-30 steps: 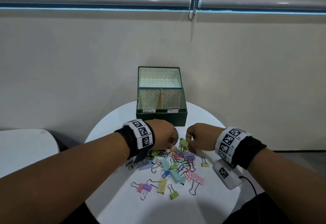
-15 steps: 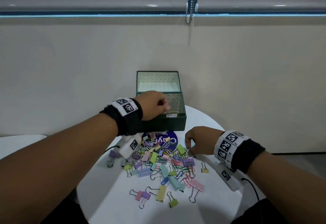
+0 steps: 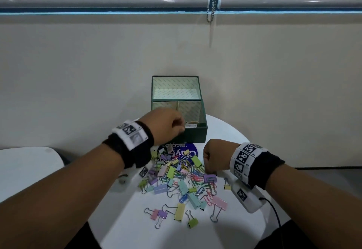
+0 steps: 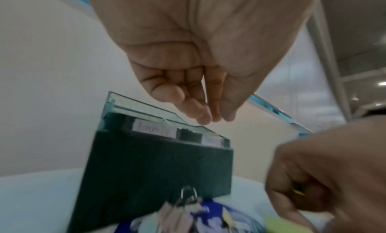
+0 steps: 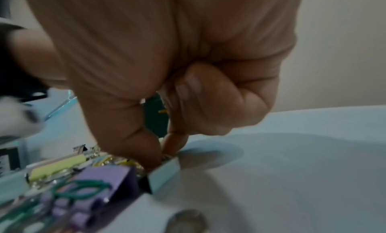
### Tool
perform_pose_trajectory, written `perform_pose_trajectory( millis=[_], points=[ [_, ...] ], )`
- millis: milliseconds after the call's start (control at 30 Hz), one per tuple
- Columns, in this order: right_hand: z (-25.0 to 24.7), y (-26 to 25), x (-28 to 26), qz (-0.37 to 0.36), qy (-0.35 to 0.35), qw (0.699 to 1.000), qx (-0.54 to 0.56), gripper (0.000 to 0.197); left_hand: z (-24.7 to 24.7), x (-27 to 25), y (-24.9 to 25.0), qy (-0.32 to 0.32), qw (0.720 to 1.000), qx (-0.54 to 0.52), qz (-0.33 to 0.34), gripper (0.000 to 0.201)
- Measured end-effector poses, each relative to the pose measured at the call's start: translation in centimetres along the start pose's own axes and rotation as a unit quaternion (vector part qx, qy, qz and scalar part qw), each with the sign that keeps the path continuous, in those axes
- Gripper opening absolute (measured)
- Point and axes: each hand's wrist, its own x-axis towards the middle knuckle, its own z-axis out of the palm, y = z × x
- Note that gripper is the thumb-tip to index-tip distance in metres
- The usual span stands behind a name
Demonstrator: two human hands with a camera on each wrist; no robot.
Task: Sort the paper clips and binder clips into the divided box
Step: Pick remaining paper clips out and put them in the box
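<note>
The green divided box (image 3: 195, 137) stands open at the table's far edge, its lid (image 3: 176, 87) upright behind it. My left hand (image 3: 166, 127) hovers over the front rim of the left compartment. In the left wrist view its fingers (image 4: 208, 117) hang loosely and hold nothing. A pile of coloured paper clips and binder clips (image 3: 180, 176) lies in front of the box. My right hand (image 3: 207, 170) is down at the pile's right edge, its thumb and forefinger (image 5: 162, 154) pinched beside a light blue binder clip (image 5: 165, 174). A yellow paper clip (image 5: 163, 111) shows inside its curled fingers.
A purple binder clip (image 3: 210, 178) lies just under the right hand. A blue round sticker (image 3: 188, 150) is on the white round table (image 3: 137, 219) between pile and box. Another white table (image 3: 25, 162) stands at left. The wall is close behind the box.
My left hand rose from the pile to the box's left compartment and its fingers have loosened. My right hand stayed at the pile's right edge, still pinching.
</note>
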Motion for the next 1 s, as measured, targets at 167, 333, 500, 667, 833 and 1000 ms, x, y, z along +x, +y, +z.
perform_pose_trajectory(
  millis=[167,333,500,667,833,1000],
  points=[
    [0.3,-0.7,0.2,-0.006,-0.022,0.999,-0.03,0.018,2.7,-5.5,-0.7,-0.066,0.992,0.09,0.063,0.019],
    [-4.6,-1.1,0.0,-0.03,0.032,0.999,0.001,0.019,4.7,-7.0,-1.4,-0.069,0.991,0.069,0.095,0.023],
    [-8.5,-2.6,2.2,-0.048,0.201,0.977,0.052,0.008,5.5,-7.9,-0.7,-0.106,0.982,0.035,0.153,0.034],
    [-8.4,-4.6,4.0,-0.027,0.207,0.976,-0.058,0.012,5.9,-8.1,-0.6,-0.131,0.979,0.085,0.129,0.037],
    [-8.4,-4.6,4.4,-0.032,0.167,0.981,-0.095,0.028,5.8,-7.7,-0.9,-0.101,0.987,0.098,0.08,0.021],
    [-9.1,-3.5,3.4,-0.057,0.183,0.98,-0.05,0.029,5.4,-7.7,-1.0,-0.047,0.994,0.07,0.066,0.014]
  ],
)
